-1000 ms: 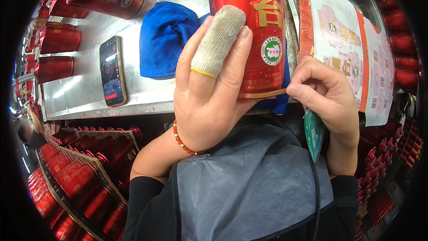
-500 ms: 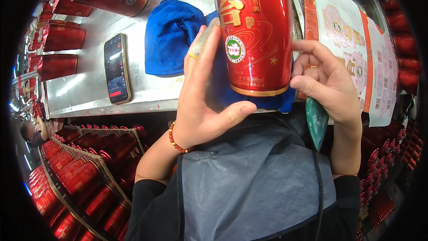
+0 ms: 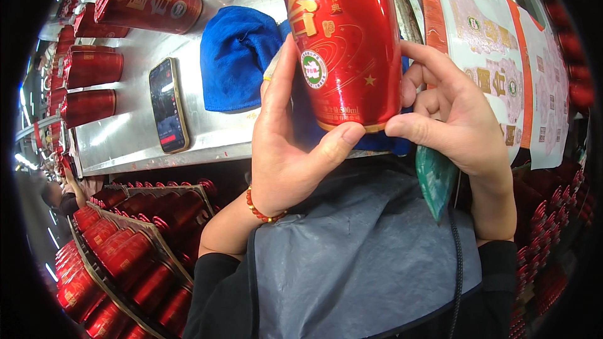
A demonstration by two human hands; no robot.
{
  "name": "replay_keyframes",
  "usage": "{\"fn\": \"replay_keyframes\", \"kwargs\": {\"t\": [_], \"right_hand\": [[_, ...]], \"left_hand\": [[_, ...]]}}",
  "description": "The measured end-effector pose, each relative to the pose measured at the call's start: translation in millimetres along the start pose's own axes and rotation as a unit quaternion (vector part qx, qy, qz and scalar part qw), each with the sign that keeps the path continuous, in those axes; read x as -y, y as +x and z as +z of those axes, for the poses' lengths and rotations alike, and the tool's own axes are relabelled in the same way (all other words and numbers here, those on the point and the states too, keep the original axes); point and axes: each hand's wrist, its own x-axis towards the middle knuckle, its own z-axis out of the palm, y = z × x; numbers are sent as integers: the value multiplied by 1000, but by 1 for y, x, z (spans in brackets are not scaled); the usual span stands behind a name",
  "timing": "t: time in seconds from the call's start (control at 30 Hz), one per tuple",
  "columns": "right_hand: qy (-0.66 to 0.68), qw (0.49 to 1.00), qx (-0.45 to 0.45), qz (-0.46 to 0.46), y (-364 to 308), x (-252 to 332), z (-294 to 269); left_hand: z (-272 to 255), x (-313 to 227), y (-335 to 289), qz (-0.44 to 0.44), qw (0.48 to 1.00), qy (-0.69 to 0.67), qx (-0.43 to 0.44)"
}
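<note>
A glossy red bottle [image 3: 352,69] with raised gold characters and a round white-and-green label lies between my hands, its gold-rimmed base toward me. Along its left side run the fingers of my left hand [image 3: 286,150], a pale finger cover on one of them; the thumb presses near the base. My right hand [image 3: 468,119] grips the opposite side, thumb at the lower right edge and fingers curled. From beneath that hand hangs a green, pointed, stone-like scraper [image 3: 435,182], its upper end hidden. Part of a blue cloth [image 3: 304,116] shows under the bottle.
Beside the bottle, a bunched blue towel [image 3: 237,63] and a phone [image 3: 168,105] lie on the metal table [image 3: 217,152]. Sticker sheets [image 3: 480,31] lie at right. More red bottles [image 3: 151,0] line the left; crates of them [image 3: 119,245] stand below. A person [image 3: 66,198] is far left.
The bottle has shifted a little left in view. My left thumb has come up onto its base end, and my right thumb has moved left onto its lower edge.
</note>
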Motion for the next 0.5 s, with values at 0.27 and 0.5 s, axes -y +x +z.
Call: {"fn": "replay_keyframes", "kwargs": {"t": [0.27,0.5], "right_hand": [[-13,1000,-8,-22,0,-4,4],[-12,1000,-3,-22,0,-4,4]], "left_hand": [[2,1,1,10,1000,-8,-4],[0,3,0,18,1000,24,-2]]}}
